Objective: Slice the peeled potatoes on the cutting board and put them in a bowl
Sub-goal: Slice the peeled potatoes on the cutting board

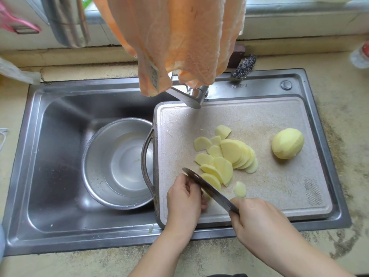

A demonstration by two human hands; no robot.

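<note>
**Blade angled over the last stub**

The right hand (257,220) grips the knife (209,189), blade slanting up-left across the cutting board (279,186). The left hand (184,198) pinches a potato piece, mostly hidden, just left of the blade. Slices (229,156) lie beyond; the whole potato (287,143) waits far right, the bowl (117,162) left in the sink.

Orange cloth (179,37) over faucet (191,96)

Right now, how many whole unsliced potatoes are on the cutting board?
1: a peeled potato on the right side of the cutting board, apart from the slices. None seems hidden.
</note>
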